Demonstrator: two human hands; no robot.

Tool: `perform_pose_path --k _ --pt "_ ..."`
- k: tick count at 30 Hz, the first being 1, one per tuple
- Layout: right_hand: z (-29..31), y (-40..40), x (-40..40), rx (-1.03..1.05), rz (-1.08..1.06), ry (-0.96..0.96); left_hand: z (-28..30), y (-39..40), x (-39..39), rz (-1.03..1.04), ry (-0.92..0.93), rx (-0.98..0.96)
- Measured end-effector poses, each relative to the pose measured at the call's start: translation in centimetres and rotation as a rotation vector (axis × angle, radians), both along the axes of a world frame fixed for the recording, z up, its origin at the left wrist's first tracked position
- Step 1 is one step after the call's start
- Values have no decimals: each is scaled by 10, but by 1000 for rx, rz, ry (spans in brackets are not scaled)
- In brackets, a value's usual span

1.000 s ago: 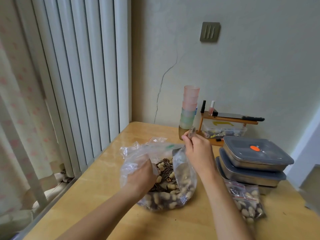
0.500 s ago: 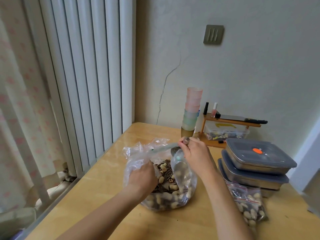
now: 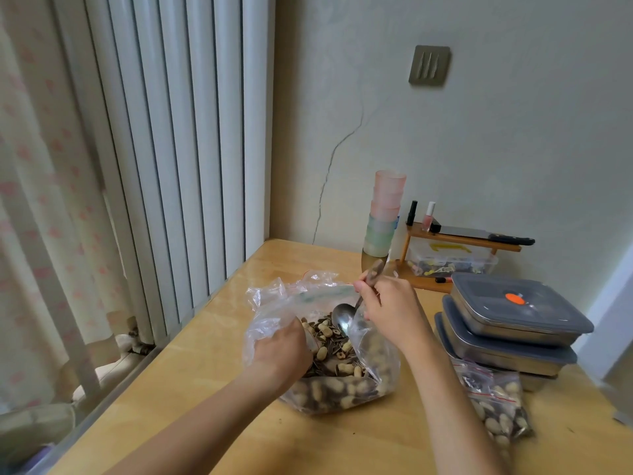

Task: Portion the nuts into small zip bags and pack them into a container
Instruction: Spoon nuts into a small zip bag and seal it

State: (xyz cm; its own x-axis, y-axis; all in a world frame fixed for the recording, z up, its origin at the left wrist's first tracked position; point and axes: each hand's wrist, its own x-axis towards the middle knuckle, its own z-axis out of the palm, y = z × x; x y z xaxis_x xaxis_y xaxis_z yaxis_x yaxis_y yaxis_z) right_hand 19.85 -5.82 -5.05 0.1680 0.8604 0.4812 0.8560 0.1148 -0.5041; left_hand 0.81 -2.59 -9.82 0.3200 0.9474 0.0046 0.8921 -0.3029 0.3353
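The right hand (image 3: 390, 313) grips the handle of a spoon (image 3: 346, 317), fingers curled round it; the bowl hangs just below the fingertips, above the nuts (image 3: 337, 358) in the big bag (image 3: 274, 303). The left hand (image 3: 281, 347) reaches into the bag mouth, curled on the plastic at the near-left edge. Right of the right wrist lie filled zip bags (image 3: 496, 402) on the table (image 3: 212, 337), touching stacked containers (image 3: 513, 323) beyond them.

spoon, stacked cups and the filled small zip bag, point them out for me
spoon (image 3: 343, 318), head view, on its bowl above the nuts
stacked cups (image 3: 385, 214), head view, on the middle of the stack
filled small zip bag (image 3: 496, 402), head view, on its clear front over the nuts
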Motion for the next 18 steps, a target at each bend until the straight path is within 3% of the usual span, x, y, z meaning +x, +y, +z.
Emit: perform_pose_path --k 9,18 --pt "-2 2 -4 -4 -18 32 2 0 -1 2 20 -39" --pt "-3 -2 -6 -152 66 394 -4 6 -1 -1 8 -67"
